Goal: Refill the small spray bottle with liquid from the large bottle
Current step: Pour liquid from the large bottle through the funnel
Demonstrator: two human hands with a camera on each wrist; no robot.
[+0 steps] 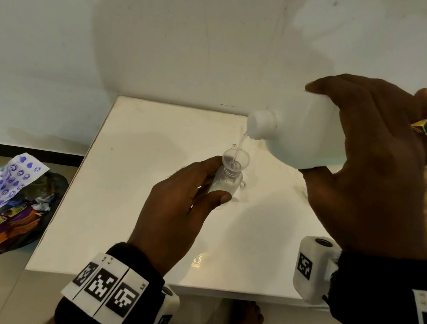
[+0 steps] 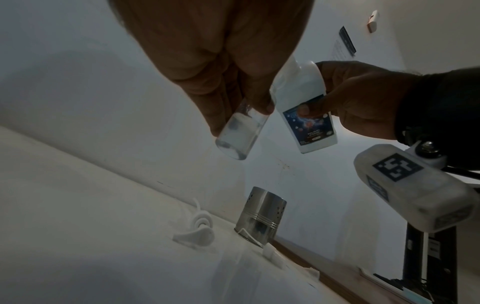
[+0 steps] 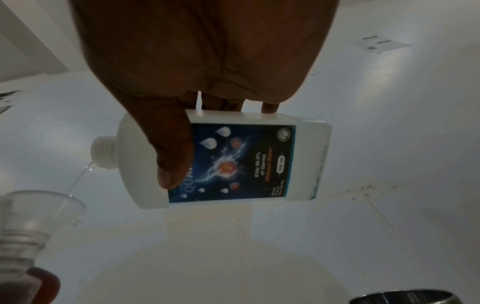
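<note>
at frame centre in the head view, the left hand (image 1: 185,208) pinches the small spray bottle (image 1: 224,183) above the tabletop (image 1: 129,204), a funnel (image 1: 235,160) in its neck; the right hand (image 1: 375,166) wraps the tilted large bottle (image 1: 302,131), its grip curled round it, a stream of liquid (image 1: 240,146) falling into the funnel. left wrist view: a steel cup (image 2: 259,214) stands lower centre. right wrist view: the thumb lies across the bottle's blue label (image 3: 241,162).
</note>
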